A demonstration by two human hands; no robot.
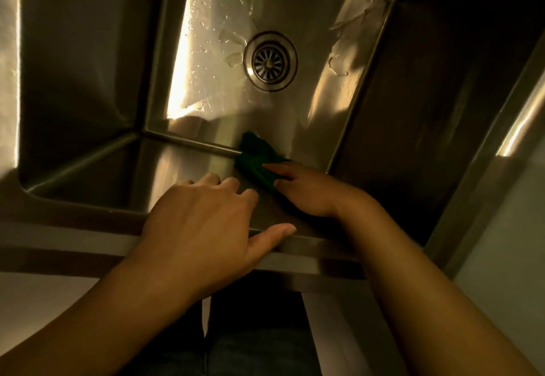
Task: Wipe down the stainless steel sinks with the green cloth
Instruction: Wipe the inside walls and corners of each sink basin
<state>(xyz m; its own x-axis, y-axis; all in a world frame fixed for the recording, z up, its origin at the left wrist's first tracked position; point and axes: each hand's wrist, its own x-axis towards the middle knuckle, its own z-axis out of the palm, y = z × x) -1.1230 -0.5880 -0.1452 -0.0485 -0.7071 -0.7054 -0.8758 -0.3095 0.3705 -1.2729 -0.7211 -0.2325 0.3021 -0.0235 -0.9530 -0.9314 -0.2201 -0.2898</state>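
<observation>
I look down into a deep stainless steel sink (88, 65) with a round drain (269, 61) in its floor. The green cloth (256, 157) lies bunched against the near wall, right where that wall meets the floor. My right hand (309, 189) reaches down inside the basin and holds the cloth, with the index finger stretched over it and the thumb at its lower edge. My left hand (206, 225) rests on the sink's front rim (73, 234), fingers draped over the edge into the basin and thumb lying along the rim.
Water drops and wet streaks show on the sink floor left of the drain and near the right wall. The right sink wall (427, 110) is dark. A steel edge (486, 169) runs along the right. My legs show below the front rim.
</observation>
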